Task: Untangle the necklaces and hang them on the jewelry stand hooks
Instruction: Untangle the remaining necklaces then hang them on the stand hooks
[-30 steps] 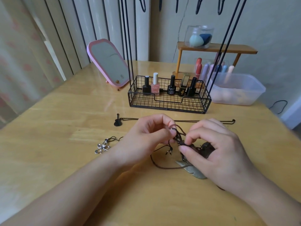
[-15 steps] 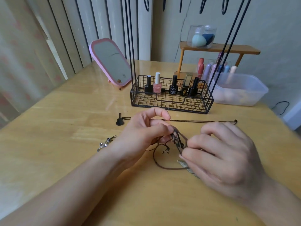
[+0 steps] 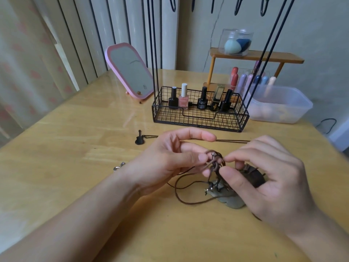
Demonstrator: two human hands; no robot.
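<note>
— Head view: what do your hands hold?
— Your left hand (image 3: 170,161) and right hand (image 3: 264,178) both pinch the knotted dark brown cord necklace tangle (image 3: 214,161) between them, its loops trailing beneath your hands onto the pale wooden table (image 3: 75,148).
— And the black guitar-pendant chain necklace (image 3: 140,138)?
— Flat beyond your left hand.

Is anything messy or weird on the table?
Yes. The brown cords are knotted in a clump, pinched between the left hand and right hand. The guitar necklace lies flat on the table, and the hooks above look bare.
</note>
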